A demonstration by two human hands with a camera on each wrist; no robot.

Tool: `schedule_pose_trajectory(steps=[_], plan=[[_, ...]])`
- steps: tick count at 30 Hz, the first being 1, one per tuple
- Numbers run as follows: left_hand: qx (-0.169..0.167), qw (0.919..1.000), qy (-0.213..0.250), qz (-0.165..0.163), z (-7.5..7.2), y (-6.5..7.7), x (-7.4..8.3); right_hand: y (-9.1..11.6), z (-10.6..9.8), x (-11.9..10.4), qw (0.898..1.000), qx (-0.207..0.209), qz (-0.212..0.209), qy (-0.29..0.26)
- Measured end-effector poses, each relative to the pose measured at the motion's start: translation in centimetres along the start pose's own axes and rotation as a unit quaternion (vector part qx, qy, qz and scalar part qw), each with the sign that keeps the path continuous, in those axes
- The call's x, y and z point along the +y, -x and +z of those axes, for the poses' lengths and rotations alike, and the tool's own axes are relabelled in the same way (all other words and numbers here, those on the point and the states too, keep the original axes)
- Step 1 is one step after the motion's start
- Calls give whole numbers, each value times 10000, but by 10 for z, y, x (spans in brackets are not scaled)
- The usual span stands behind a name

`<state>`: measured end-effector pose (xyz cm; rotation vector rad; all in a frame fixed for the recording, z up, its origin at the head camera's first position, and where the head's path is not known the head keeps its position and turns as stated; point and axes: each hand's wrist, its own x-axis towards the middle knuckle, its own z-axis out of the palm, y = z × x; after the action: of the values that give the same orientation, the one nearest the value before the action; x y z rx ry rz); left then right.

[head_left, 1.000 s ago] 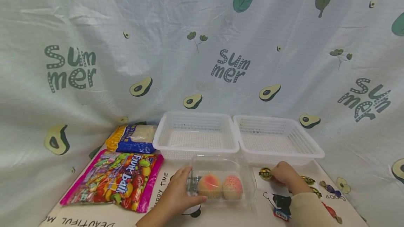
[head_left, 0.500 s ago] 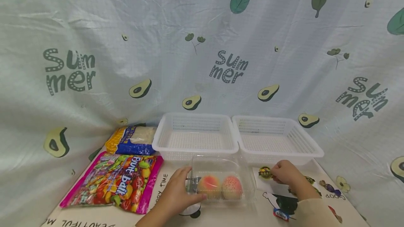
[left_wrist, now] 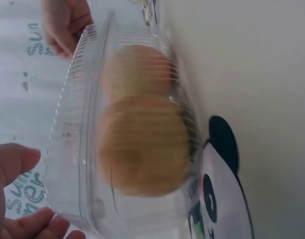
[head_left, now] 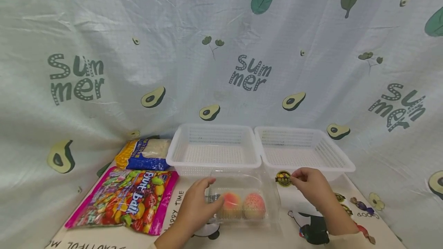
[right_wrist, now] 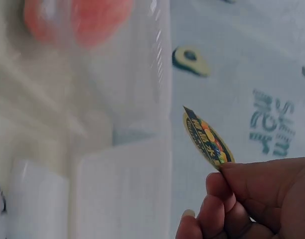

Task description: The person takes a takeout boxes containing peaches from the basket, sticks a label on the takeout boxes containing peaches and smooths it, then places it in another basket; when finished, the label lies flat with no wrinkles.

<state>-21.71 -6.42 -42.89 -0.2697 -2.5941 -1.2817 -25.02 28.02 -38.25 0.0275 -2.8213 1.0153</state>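
A clear plastic clamshell box (head_left: 242, 181) with two peaches (head_left: 254, 205) inside lies at the front middle, its lid down. My left hand (head_left: 199, 205) is at the box's left end, thumb and fingers spread apart; in the left wrist view they show beside the clear wall, and contact is hard to tell. To the right of the box, my right hand (head_left: 313, 187) pinches a black-and-gold round sticker (right_wrist: 207, 137) by its edge, between thumb and forefinger. The sticker is held up above a white backing sheet (head_left: 294, 199).
Two white baskets (head_left: 214, 156) stand side by side behind the box. At left lie a pink fruit candy bag (head_left: 128, 199) and a blue-yellow packet (head_left: 145, 155). Further stickers (head_left: 340, 197), a purple-wrapped candy (head_left: 361, 206) and a red one (head_left: 365, 233) lie at right.
My right hand has peeled the sticker up from the white sheet and moved it up and left. My left fingers have risen slightly and loosened around the box's end.
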Motion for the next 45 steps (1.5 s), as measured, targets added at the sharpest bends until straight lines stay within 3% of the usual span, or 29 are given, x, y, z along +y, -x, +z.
schedule_pose_trajectory(steps=[8,13,21,29,37,45], plan=[[118,9972,504,535,9,-7,20,14,23,-46,9965,-116,-154,-810],[-68,9924,1080,592,17,-15,38,19,35,-65,9822,-364,-205,-1829],[-74,9921,1075,638,21,-27,56,17,48,-79,9611,-480,-77,-2720],[-108,9938,1077,248,19,-40,58,6,56,-80,9596,-423,214,-2772],[-457,9961,742,-156,24,-52,54,-3,67,-81,9593,-408,712,-2702],[-612,9968,320,-404,29,-59,45,-10,81,-80,9658,-658,740,-2394]])
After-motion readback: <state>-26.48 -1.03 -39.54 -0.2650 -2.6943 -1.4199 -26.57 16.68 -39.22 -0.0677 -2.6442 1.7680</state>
